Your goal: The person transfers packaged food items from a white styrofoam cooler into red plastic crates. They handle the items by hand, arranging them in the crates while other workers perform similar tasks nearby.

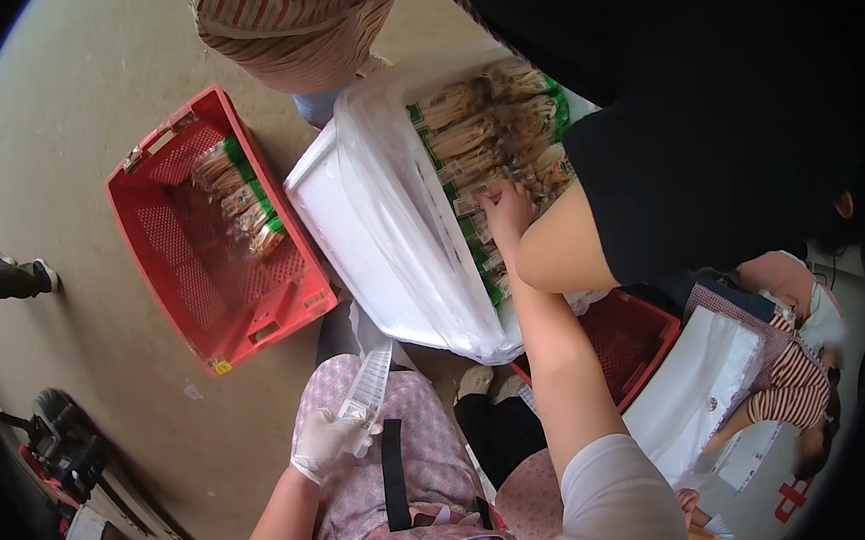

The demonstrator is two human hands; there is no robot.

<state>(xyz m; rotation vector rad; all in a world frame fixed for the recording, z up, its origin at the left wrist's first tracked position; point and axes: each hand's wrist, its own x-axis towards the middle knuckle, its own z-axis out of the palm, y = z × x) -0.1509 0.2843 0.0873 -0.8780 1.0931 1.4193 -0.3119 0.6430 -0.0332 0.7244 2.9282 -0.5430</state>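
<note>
My left hand (332,442), in a white glove, grips a strip of printed labels (369,383) above my lap. Bare and stretched forward, my right hand (507,208) touches one of the bagged bundles of pale, thin-stemmed mushrooms (468,136) with green-printed ends. Whether its fingers hold anything cannot be told. The bundles lie in rows in a white foam box (393,250) lined with clear plastic film. To the left, a red plastic crate (175,250) holds several similar bundles (239,197) along its right side.
A person in dark clothing (693,124) leans in close from the right; another in a striped garment (295,31) stands beyond the foam box. A second red crate (633,346) and a white foam box (682,395) are at lower right. A pallet jack (69,446) stands at lower left.
</note>
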